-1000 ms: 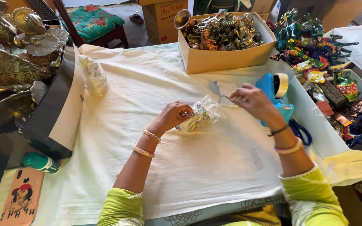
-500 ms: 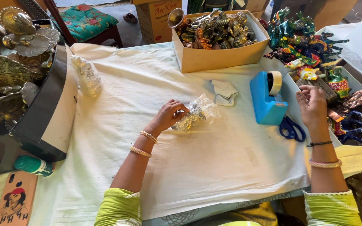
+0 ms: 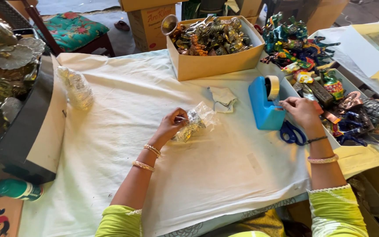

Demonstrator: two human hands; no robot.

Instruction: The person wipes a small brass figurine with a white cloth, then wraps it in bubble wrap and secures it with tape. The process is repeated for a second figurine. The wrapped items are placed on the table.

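Both hands, left (image 3: 172, 125) and right (image 3: 302, 110), extended forward, fingers curled.

A small metal figure wrapped in clear crinkled plastic (image 3: 194, 123) lies on its side on the white cloth near the middle of the table, one end pinched at its left; a blue tape dispenser (image 3: 264, 105) stands upright to its right, well apart, a pale roll of tape (image 3: 272, 87) set on edge in its top

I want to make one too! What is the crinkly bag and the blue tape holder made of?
The crinkly bag in the left hand looks like thin clear plastic film: see-through, wrinkled, glinting. The blue tape holder at the right hand looks like hard moulded plastic: smooth, evenly coloured, slightly shiny.
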